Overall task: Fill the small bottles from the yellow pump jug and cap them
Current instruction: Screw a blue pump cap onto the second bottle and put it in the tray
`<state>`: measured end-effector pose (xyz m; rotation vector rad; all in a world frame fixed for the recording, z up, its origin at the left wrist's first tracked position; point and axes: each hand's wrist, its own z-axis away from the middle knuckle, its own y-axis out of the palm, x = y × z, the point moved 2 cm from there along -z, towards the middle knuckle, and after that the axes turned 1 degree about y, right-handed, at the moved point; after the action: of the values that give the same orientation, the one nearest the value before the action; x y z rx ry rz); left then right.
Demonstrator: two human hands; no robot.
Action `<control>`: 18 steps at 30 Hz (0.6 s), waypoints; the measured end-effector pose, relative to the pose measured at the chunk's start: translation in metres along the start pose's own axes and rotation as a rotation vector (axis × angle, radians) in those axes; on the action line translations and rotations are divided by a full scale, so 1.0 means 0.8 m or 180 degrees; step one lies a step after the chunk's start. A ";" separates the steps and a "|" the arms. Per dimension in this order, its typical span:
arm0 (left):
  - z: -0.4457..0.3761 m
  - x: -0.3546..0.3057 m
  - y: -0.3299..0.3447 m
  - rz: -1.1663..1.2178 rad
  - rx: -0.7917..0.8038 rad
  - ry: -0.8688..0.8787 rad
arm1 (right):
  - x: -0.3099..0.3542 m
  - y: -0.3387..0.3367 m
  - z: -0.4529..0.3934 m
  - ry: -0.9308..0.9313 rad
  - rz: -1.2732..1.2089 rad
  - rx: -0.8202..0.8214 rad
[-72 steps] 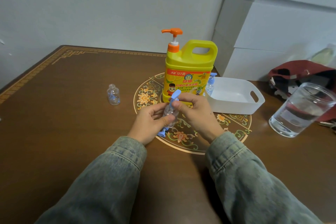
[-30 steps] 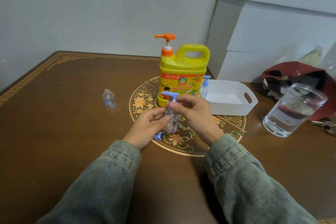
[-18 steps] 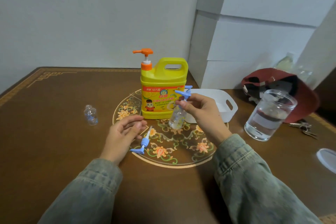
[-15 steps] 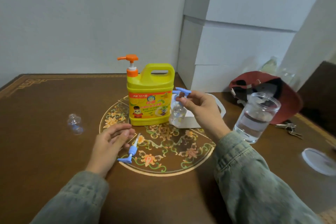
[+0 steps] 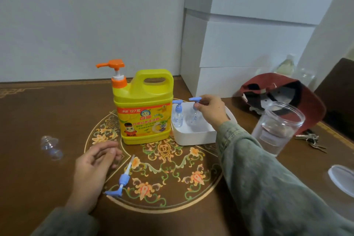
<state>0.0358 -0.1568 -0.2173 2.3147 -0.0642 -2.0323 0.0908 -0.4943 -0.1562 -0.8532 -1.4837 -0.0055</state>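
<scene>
The yellow pump jug (image 5: 143, 107) with an orange pump stands at the table's centre. To its right is a white tray (image 5: 193, 137). My right hand (image 5: 210, 110) grips the blue pump cap of a small capped bottle (image 5: 193, 116) and holds it inside the tray, beside another capped small bottle (image 5: 177, 114). My left hand (image 5: 93, 168) rests on the table, fingers apart, holding nothing. A loose blue pump cap (image 5: 122, 180) lies just right of it. An uncapped small bottle (image 5: 50, 147) stands at the far left.
A clear plastic jar of water (image 5: 275, 127) stands right of the tray, with a red cap (image 5: 283, 92) and keys (image 5: 310, 140) behind it. A white lid (image 5: 342, 179) lies at the right edge. White boxes (image 5: 239, 53) rise at the back.
My right hand carried the capped bottle from in front of the jug rightward into the white tray. My left hand let go of it and dropped to the table. The view swung right.
</scene>
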 end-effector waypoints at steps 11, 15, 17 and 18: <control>0.004 -0.008 0.005 -0.0335 0.0307 0.0252 | -0.001 -0.003 0.004 -0.0056 -0.0029 0.0146; 0.006 -0.021 0.001 -0.0414 0.0219 0.0400 | 0.019 -0.038 0.024 -0.0165 -0.0039 -0.0108; 0.006 -0.041 -0.015 -0.0551 -0.0091 0.0693 | 0.031 -0.054 0.042 -0.0280 -0.0095 -0.0343; 0.004 -0.050 -0.027 -0.0649 -0.0340 0.0888 | 0.035 -0.060 0.052 -0.0324 -0.0146 -0.0459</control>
<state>0.0275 -0.1322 -0.1796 2.6003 0.2972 -1.7171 0.0352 -0.4940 -0.1147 -0.9468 -1.6129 -0.1058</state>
